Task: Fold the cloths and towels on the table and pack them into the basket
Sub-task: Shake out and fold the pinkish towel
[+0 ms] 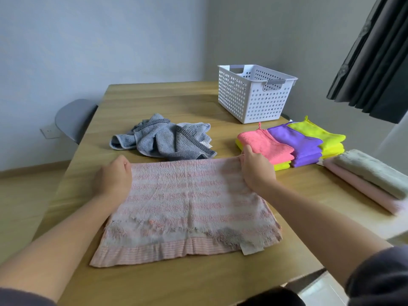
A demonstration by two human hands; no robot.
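I am folding the pink striped towel (187, 206), which is lying flat on the counter (154, 96) at 6 o'clock. My left hand (113, 177) is gripping its far corner at 10 o'clock. My right hand (257, 171) is gripping the corner at 2 o'clock, fingers curled tight on the cloth. Next I should be bringing that far edge toward me, keeping the corners even. The white basket (254, 93) is waiting at 1 o'clock.

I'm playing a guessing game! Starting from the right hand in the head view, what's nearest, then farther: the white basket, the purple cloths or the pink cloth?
1. Pink cloth, just beyond the right hand gripping the striped towel.
2. Purple cloths, further right.
3. White basket, at the far end of the table.
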